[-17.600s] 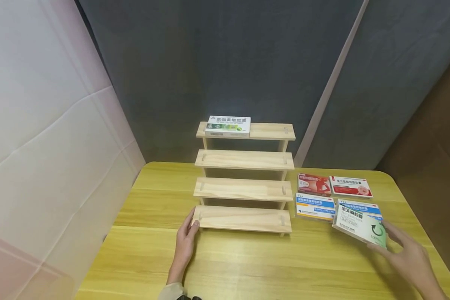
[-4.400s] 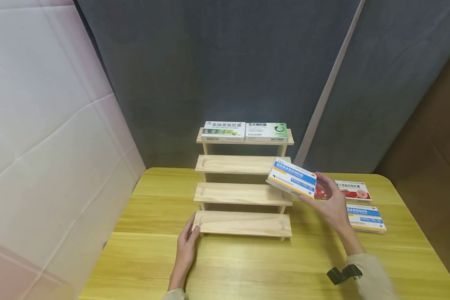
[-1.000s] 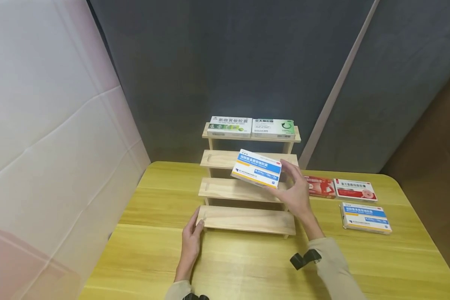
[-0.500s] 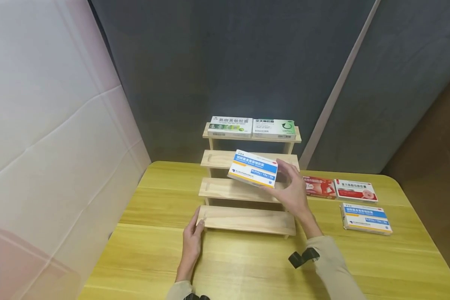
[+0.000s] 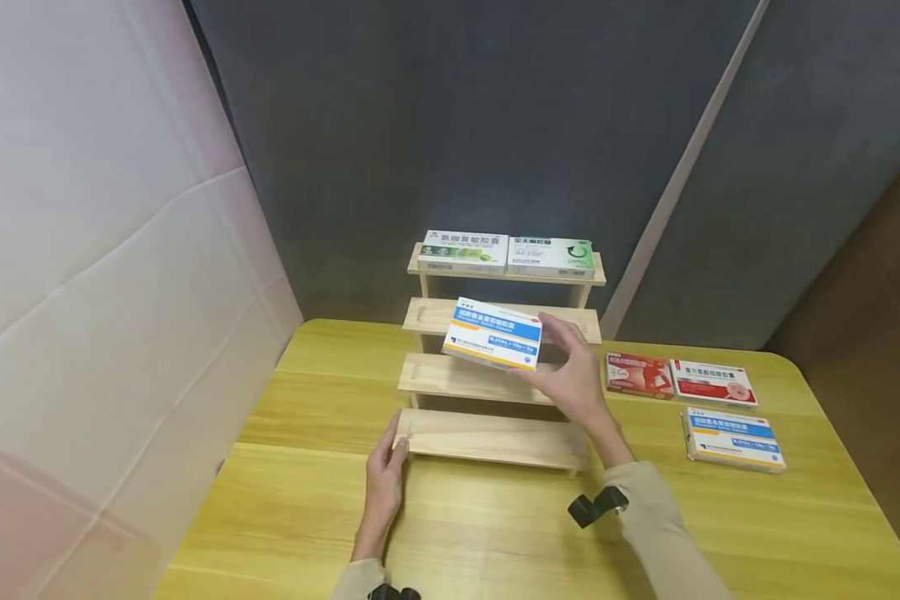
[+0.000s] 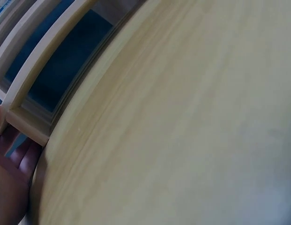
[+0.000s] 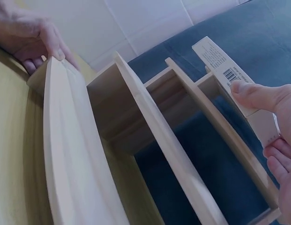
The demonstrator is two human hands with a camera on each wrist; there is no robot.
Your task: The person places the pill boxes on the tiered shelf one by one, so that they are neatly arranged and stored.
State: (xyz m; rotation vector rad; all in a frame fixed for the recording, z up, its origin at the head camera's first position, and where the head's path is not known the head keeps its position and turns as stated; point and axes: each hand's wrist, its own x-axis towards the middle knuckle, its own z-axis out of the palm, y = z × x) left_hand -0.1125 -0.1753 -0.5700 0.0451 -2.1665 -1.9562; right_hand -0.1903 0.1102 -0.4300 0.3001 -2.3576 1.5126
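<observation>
A wooden four-step display rack (image 5: 495,440) stands in the middle of the table. My left hand (image 5: 382,483) grips the left end of its lowest step; in the right wrist view the thumb lies on the board's edge. My right hand (image 5: 576,379) pinches a blue-and-white medicine box (image 5: 492,335) by its right end, thumb on the barcode side. The box is tilted and overlaps the second and third steps from the top in the head view. Side by side on the top step lie a white-and-green medicine box (image 5: 462,252) and another green-ended medicine box (image 5: 551,257).
Right of the rack, a red medicine box (image 5: 640,376) and a white-and-red medicine box (image 5: 714,382) lie side by side. Nearer me lies a second blue-and-white medicine box (image 5: 733,439). A dark curtain (image 5: 495,117) hangs behind the table (image 5: 300,492).
Earlier, the green-ended box went from my right hand onto the top step. My right hand then took a blue-and-white box from the table; over the last second it moves slightly left.
</observation>
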